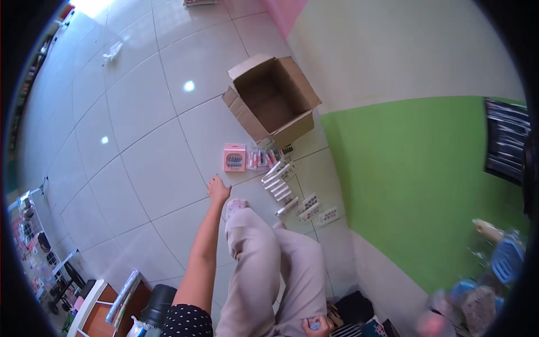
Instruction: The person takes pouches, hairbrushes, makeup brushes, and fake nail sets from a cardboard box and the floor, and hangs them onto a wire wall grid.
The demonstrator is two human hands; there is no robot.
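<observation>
My left hand (218, 189) is stretched out over the tiled floor, its fingers apart and nothing in it. Just beyond it lies a pink box (234, 158) with a clear window. Beside that box are small clear packs (258, 159) with pink parts. White narrow packs (277, 181) lie in a row to the right, with flat cards (327, 215) below them. My right hand (318, 326) rests by my right thigh at the bottom edge, its fingers curled round a small bluish thing that is hard to make out.
An open cardboard box (272, 95) stands by the green and cream wall (393, 168). A white scrap (113, 51) lies on the floor at the upper left. Racks with goods (36, 241) stand at the left, a dark bin (159, 303) at the lower left, hanging goods at the right.
</observation>
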